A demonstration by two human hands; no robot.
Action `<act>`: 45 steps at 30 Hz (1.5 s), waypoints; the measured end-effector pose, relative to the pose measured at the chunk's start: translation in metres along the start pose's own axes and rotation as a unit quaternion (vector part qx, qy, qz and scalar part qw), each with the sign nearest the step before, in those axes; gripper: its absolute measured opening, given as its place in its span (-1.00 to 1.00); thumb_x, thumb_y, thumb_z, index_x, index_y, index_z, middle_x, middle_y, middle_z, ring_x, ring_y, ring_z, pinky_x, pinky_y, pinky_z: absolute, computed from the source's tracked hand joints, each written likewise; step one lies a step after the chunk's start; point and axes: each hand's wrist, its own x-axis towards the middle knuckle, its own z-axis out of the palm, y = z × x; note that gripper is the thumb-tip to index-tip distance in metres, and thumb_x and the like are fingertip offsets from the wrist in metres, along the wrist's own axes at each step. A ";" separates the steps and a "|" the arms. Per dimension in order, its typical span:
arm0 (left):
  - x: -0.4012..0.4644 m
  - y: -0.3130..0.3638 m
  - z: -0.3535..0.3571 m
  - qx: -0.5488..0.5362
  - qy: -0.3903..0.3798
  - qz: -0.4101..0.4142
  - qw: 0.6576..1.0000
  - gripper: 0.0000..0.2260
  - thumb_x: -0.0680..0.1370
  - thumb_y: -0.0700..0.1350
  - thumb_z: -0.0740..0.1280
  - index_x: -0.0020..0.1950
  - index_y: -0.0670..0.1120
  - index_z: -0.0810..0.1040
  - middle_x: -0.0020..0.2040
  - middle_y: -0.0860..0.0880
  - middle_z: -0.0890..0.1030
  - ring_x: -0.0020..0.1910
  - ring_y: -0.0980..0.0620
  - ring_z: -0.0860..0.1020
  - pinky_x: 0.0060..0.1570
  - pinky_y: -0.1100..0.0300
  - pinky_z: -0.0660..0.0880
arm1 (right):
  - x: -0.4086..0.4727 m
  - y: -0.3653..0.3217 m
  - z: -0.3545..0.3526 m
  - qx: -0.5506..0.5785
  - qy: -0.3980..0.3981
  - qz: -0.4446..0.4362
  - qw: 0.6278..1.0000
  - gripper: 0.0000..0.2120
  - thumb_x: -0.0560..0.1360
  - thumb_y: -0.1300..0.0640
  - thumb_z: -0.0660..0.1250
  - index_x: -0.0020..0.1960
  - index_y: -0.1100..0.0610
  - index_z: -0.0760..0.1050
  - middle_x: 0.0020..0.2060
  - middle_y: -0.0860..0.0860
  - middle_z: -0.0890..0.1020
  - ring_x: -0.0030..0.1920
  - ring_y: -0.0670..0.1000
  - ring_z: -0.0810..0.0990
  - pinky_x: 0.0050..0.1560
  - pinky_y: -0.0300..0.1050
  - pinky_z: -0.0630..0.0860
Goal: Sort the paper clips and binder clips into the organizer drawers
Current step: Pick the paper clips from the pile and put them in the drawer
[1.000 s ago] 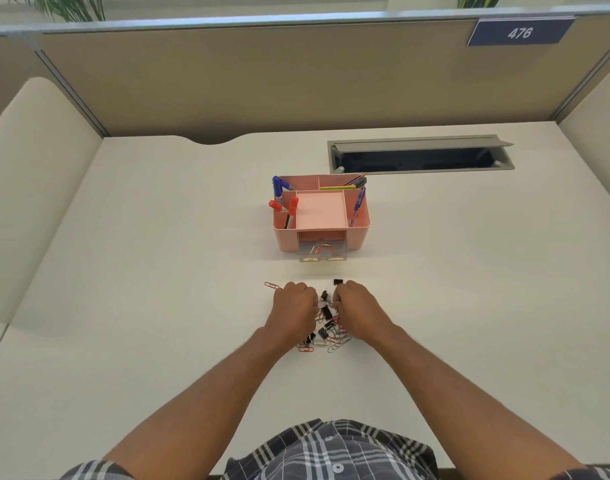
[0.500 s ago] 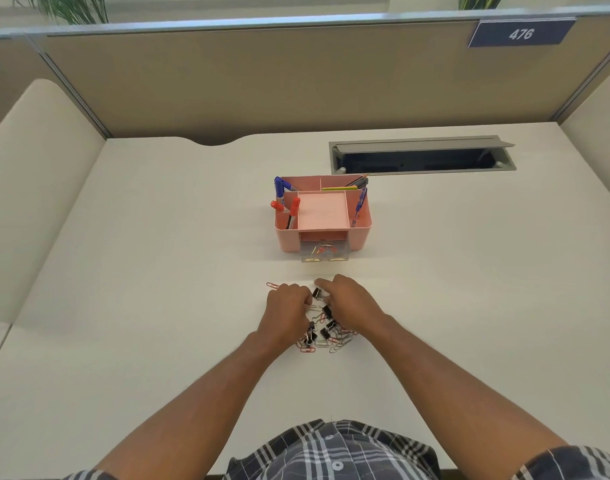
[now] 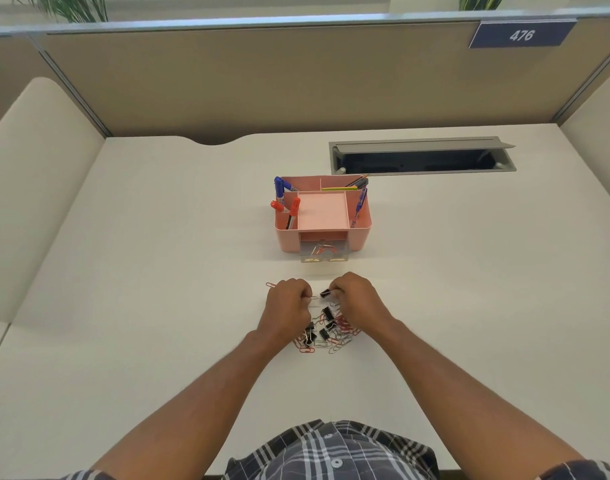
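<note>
Right hand [image 3: 357, 299]: fingers pinched on a black binder clip [image 3: 325, 293], held just above the table [image 3: 158, 271]
Left hand [image 3: 288, 303]: curled closed beside the right; what it grips, cannot tell
Pile [image 3: 326, 332]: paper and binder clips between and just behind both hands
Stray clip [image 3: 271, 285]: just left of the left hand
Organizer [image 3: 322, 216]: ahead of the hands, drawer [image 3: 323, 252] open with clips inside

You see a pink organizer [image 3: 322, 220] with a clear drawer [image 3: 323, 252] on a cream-white desk [image 3: 158, 271]. Your pile mixes black binder clips [image 3: 328, 313] with red and silver paper clips [image 3: 334, 341]. Blue and red markers [image 3: 284, 197] stand in the organizer. Your shirt [image 3: 331, 452] is grey-black plaid with white lines.
</note>
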 end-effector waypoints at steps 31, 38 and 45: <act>0.050 0.040 -0.026 -0.033 0.208 0.091 0.973 -0.87 0.52 -0.27 0.35 0.00 -0.12 0.65 -0.06 -0.03 0.67 -0.03 0.01 0.54 -0.02 0.08 0.53 | 0.024 -0.048 -0.057 0.107 0.216 -0.083 0.967 -0.80 0.56 0.26 0.27 0.11 0.14 0.63 -0.06 0.05 0.71 -0.08 0.01 0.62 -0.02 -0.08 0.59; 0.000 0.010 -0.001 -0.008 0.129 0.140 0.982 -0.86 0.55 -0.28 0.29 0.04 -0.13 0.59 -0.06 -0.04 0.60 -0.04 -0.01 0.51 -0.02 0.13 0.46 | -0.019 -0.015 -0.027 0.069 0.172 -0.042 0.982 -0.80 0.55 0.22 0.28 0.09 0.10 0.63 -0.06 0.01 0.68 -0.04 0.00 0.62 0.02 -0.11 0.54; 0.004 -0.004 0.017 0.062 -0.080 0.045 0.994 -0.66 0.57 -0.21 0.26 0.35 -0.07 0.49 0.15 -0.10 0.50 0.18 -0.08 0.45 0.14 0.12 0.40 | -0.019 -0.002 0.009 -0.099 -0.021 -0.036 0.994 -0.49 0.40 0.40 0.22 0.26 0.01 0.50 -0.06 0.03 0.45 -0.03 0.08 0.47 -0.17 -0.05 0.46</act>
